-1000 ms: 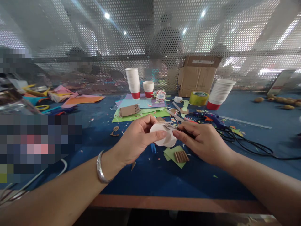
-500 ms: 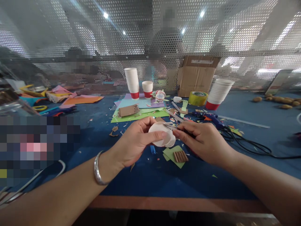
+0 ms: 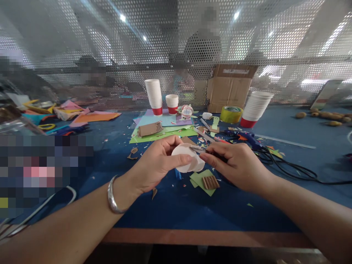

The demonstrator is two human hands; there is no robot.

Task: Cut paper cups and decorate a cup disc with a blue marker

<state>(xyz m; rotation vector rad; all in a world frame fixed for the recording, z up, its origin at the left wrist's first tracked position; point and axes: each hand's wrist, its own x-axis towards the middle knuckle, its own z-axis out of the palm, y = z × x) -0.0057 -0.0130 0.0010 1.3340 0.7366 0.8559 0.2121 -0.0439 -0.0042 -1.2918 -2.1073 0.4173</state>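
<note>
My left hand (image 3: 162, 161), with a silver bangle at its wrist, pinches a white paper piece (image 3: 181, 151) between thumb and fingers. The piece has a large rounded part and a smaller rounded lobe at its right. My right hand (image 3: 229, 161) is closed around scissors, whose metal blades (image 3: 197, 149) lie at the paper's upper right edge. Its fingers hide the handles. Under the hands lie green paper squares (image 3: 205, 189) with a small corrugated cardboard piece (image 3: 211, 182) on top.
Stacked paper cups (image 3: 154, 97) and a cardboard box (image 3: 229, 90) stand at the back, with yellow tape (image 3: 231, 114) nearby. A blue glue gun (image 3: 249, 139) with a black cord lies right. Coloured sheets (image 3: 162, 132) and scraps cover the middle. A perforated screen (image 3: 165, 36) rises behind.
The white paper has shifted slightly left and turned a little in my left hand. The blades have moved slightly left with my right hand, staying at the paper's edge.
</note>
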